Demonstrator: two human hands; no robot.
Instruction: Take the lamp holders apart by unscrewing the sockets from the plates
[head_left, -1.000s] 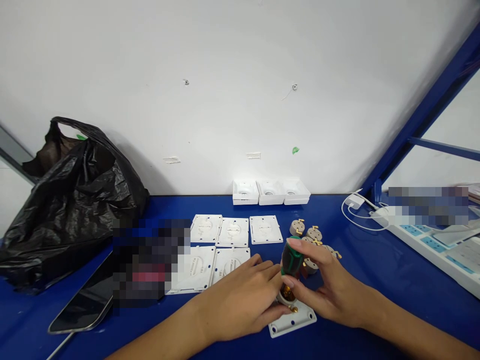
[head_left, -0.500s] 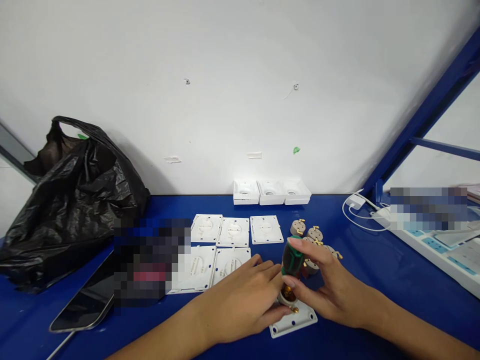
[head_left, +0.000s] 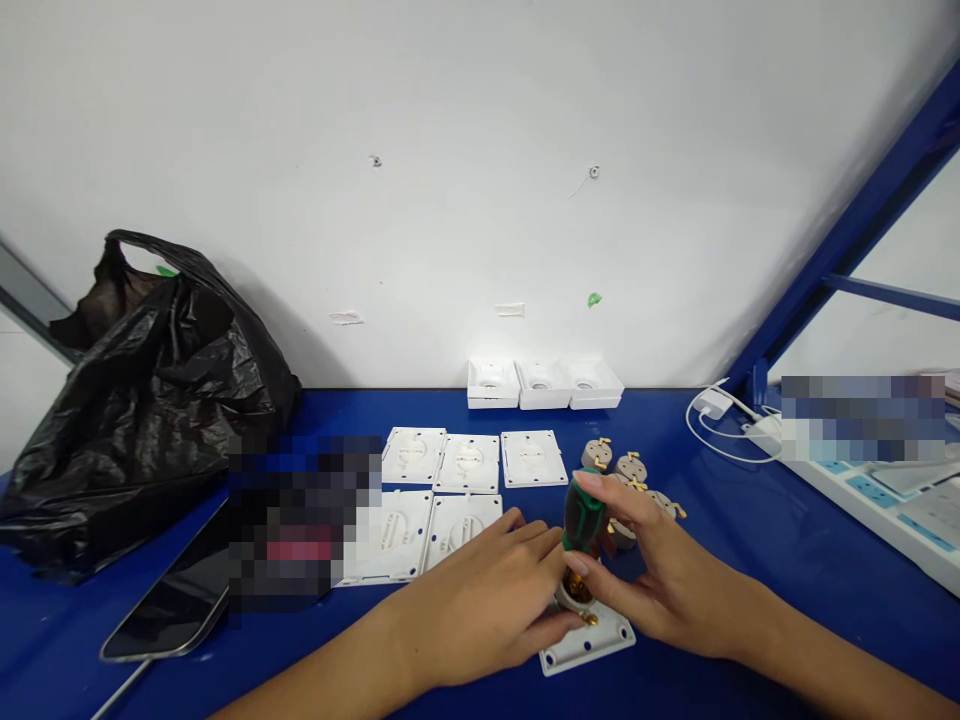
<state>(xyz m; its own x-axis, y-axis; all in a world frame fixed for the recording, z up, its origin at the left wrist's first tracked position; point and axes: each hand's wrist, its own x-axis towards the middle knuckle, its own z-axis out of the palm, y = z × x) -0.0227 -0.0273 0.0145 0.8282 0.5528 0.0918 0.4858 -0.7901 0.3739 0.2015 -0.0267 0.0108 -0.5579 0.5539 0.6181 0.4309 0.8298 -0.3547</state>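
Observation:
A green-and-black screwdriver (head_left: 583, 512) stands nearly upright, its handle between the thumb and fingers of my right hand (head_left: 667, 580). Its lower end goes down into a round lamp socket (head_left: 576, 600) with a brass-coloured inside; the tip is hidden. The socket rests on a square white base plate (head_left: 589, 655), partly covered by my hands. My left hand (head_left: 495, 590) is closed against the socket's left side, thumb near a brass terminal (head_left: 590, 620). Just beyond my right hand lie several loose round sockets (head_left: 631, 467) with brass tabs.
Several white plates (head_left: 532, 458) lie left of my hands. White square covers (head_left: 544, 385) line the wall. A black plastic bag (head_left: 165, 400) and a phone (head_left: 169, 610) are on the left of the blue table (head_left: 360, 660); a power strip (head_left: 892, 500) is at right.
Both hands keep their hold and place. The screwdriver handle has shifted very slightly; the view has barely moved.

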